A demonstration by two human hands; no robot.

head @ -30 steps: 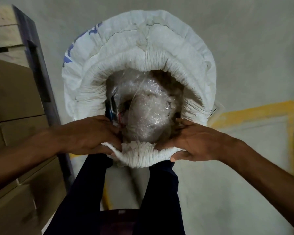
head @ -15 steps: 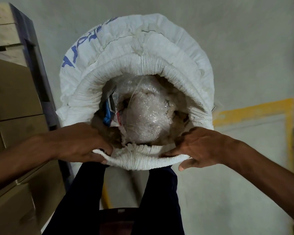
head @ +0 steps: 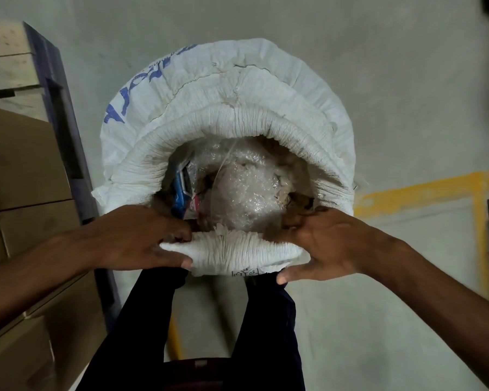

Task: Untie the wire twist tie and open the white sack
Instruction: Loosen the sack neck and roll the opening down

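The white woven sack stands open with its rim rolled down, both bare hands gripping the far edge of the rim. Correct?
Not quite: in the head view the left hand and right hand grip the near edge of the white woven sack, its rim rolled down and open.

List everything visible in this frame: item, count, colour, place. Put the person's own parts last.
white sack: 1, white with blue lettering, centre, mouth open with rim rolled down
bubble wrap bundle: 1, clear, inside the sack
blue and red packaging: count unclear, at the left inside the sack
cardboard boxes: several, brown, stacked at left
blue frame: 1, dark blue, between the boxes and the sack
floor: grey, with a yellow painted line at right
wire twist tie: none visible
legs: 2, dark trousers, bottom centre
left hand: gripping the near rim, left side
right hand: gripping the near rim, right side
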